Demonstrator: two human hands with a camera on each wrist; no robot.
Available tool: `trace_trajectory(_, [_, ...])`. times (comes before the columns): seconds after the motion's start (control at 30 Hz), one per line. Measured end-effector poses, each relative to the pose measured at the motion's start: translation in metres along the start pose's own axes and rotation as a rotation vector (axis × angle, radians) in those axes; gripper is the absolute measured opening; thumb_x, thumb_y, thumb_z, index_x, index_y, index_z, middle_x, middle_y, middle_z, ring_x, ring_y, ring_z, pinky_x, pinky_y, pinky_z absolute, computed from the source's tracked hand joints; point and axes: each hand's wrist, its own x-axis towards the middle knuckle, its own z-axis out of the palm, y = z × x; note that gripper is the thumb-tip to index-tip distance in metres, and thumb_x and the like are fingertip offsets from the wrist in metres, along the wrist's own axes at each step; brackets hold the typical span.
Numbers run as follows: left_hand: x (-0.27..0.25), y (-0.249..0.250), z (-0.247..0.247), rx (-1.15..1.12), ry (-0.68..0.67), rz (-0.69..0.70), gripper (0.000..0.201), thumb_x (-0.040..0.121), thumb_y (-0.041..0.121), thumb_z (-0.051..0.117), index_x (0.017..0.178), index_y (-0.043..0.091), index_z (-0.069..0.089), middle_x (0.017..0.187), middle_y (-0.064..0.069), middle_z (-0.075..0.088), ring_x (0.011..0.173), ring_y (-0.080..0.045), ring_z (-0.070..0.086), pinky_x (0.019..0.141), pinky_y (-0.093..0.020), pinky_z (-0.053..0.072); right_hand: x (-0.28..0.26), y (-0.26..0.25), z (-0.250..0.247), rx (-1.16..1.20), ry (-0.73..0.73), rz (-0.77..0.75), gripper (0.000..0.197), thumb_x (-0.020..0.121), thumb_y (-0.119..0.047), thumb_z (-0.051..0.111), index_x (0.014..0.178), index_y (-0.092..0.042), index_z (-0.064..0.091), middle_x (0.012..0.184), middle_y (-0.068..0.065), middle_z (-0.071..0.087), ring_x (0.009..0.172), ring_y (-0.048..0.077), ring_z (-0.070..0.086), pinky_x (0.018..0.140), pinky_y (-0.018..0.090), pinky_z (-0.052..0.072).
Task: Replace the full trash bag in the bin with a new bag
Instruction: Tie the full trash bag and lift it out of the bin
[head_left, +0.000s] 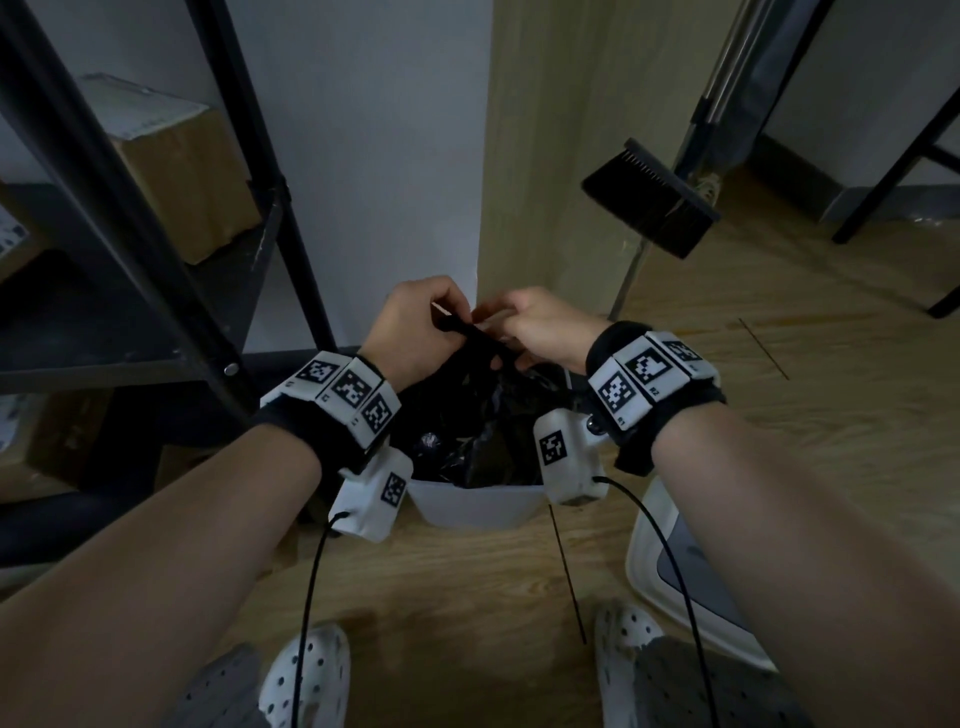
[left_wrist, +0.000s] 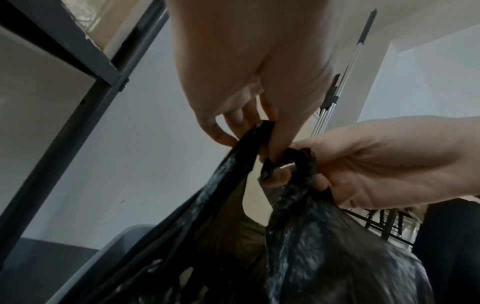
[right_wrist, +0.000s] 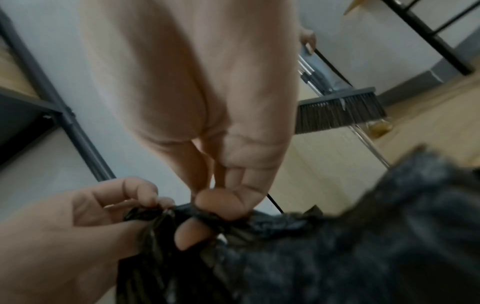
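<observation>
1. I see my left hand (head_left: 415, 325) pinching 1 black bag handle (left_wrist: 262, 131).
2. My right hand (head_left: 540, 327) grips the other; I'm tying the full bag (head_left: 483, 415), in its bin (head_left: 475, 506).
3. Next, I reckon: cinch, lift.

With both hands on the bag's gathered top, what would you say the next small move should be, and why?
Probably pull the two strands apart to cinch the knot. The left hand and right hand each pinch a twisted strand of the black bag, a loose loop shows between them, and the bag sits in the bin.
</observation>
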Motion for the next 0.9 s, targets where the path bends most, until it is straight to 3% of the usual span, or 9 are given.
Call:
trace_trajectory(0.1, [0.001, -0.001, 0.003, 0.01, 0.03, 0.015, 0.032, 0.07, -0.003, 0.067, 0.064, 0.026, 0.054, 0.065, 0.009, 0.058, 0.062, -0.009, 0.057, 0.061, -0.012, 0.045, 0.0, 0.003, 0.001, 0.028, -0.003, 0.0, 0.031, 0.097, -0.009, 0.042, 0.124, -0.012, 0.056, 0.086, 0.007, 0.059, 0.062, 0.012, 0.057, 0.051, 0.022, 0.04])
trace_trajectory(0.23, [0.002, -0.003, 0.005, -0.023, 0.082, 0.0, 0.034, 0.069, 0.002, 0.07, 0.062, 0.032, 0.054, 0.069, 0.008, 0.061, 0.075, -0.019, 0.063, 0.072, -0.026, 0.051, 0.002, 0.007, -0.002, 0.131, 0.042, -0.02, 0.026, 0.095, -0.008, 0.047, 0.118, -0.009, 0.06, 0.076, 0.003, 0.057, 0.061, 0.01, 0.055, 0.05, 0.021, 0.036])
trace_trajectory(0.37, [0.001, -0.001, 0.005, -0.007, 0.076, -0.001, 0.03, 0.07, 0.005, 0.071, 0.063, 0.029, 0.055, 0.067, 0.011, 0.06, 0.072, -0.014, 0.061, 0.066, -0.013, 0.045, 0.0, 0.01, -0.006, 0.24, 0.055, -0.035, 0.024, 0.091, -0.006, 0.055, 0.113, -0.012, 0.061, 0.082, 0.004, 0.062, 0.062, 0.008, 0.056, 0.051, 0.019, 0.036])
trace_trajectory(0.47, [-0.001, 0.001, 0.006, -0.015, 0.068, 0.0, 0.019, 0.07, 0.004, 0.072, 0.069, 0.018, 0.059, 0.068, 0.002, 0.062, 0.07, -0.017, 0.059, 0.069, -0.026, 0.049, 0.0, 0.012, -0.007, 0.247, 0.056, -0.044, 0.021, 0.088, -0.003, 0.059, 0.103, -0.017, 0.063, 0.084, 0.001, 0.063, 0.057, 0.003, 0.058, 0.047, 0.014, 0.038])
trace_trajectory(0.57, [0.0, 0.004, 0.007, -0.021, 0.085, -0.003, 0.015, 0.071, 0.005, 0.073, 0.072, 0.014, 0.062, 0.066, 0.006, 0.06, 0.069, -0.016, 0.059, 0.07, -0.029, 0.05, 0.001, 0.014, -0.009, 0.229, 0.169, -0.081, 0.017, 0.084, -0.004, 0.065, 0.093, -0.017, 0.068, 0.084, 0.002, 0.065, 0.058, 0.003, 0.06, 0.043, 0.01, 0.039])
trace_trajectory(0.67, [0.0, 0.003, 0.006, -0.063, 0.092, -0.033, 0.009, 0.072, 0.007, 0.075, 0.073, 0.011, 0.067, 0.07, 0.0, 0.065, 0.072, -0.02, 0.065, 0.075, -0.033, 0.055, 0.002, 0.015, -0.011, 0.232, 0.265, -0.115, 0.016, 0.081, -0.008, 0.07, 0.097, -0.011, 0.071, 0.085, 0.002, 0.069, 0.069, 0.005, 0.063, 0.052, 0.006, 0.044])
trace_trajectory(0.73, [-0.001, 0.002, 0.005, -0.09, 0.089, -0.057, 0.008, 0.074, 0.009, 0.074, 0.072, 0.013, 0.068, 0.072, -0.003, 0.067, 0.075, -0.021, 0.067, 0.076, -0.034, 0.057, 0.001, 0.016, -0.011, 0.232, 0.31, -0.113, 0.018, 0.081, -0.011, 0.071, 0.099, -0.009, 0.072, 0.087, 0.002, 0.07, 0.076, 0.006, 0.064, 0.068, 0.009, 0.051])
trace_trajectory(0.8, [-0.001, 0.001, 0.005, -0.101, 0.101, -0.089, 0.014, 0.076, 0.01, 0.073, 0.067, 0.017, 0.065, 0.075, -0.005, 0.068, 0.075, -0.02, 0.067, 0.076, -0.03, 0.056, 0.002, 0.019, -0.012, 0.201, 0.367, -0.106, 0.02, 0.082, -0.013, 0.071, 0.101, -0.007, 0.073, 0.089, 0.001, 0.069, 0.079, 0.007, 0.063, 0.077, 0.013, 0.05])
trace_trajectory(0.9, [0.003, -0.001, 0.003, -0.142, 0.129, -0.21, 0.021, 0.08, 0.014, 0.07, 0.064, 0.021, 0.058, 0.073, 0.002, 0.065, 0.069, -0.01, 0.061, 0.062, -0.007, 0.048, 0.002, 0.027, -0.016, 0.146, 0.421, -0.071, 0.022, 0.08, -0.012, 0.072, 0.101, -0.006, 0.073, 0.086, 0.0, 0.068, 0.079, 0.008, 0.064, 0.074, 0.013, 0.048])
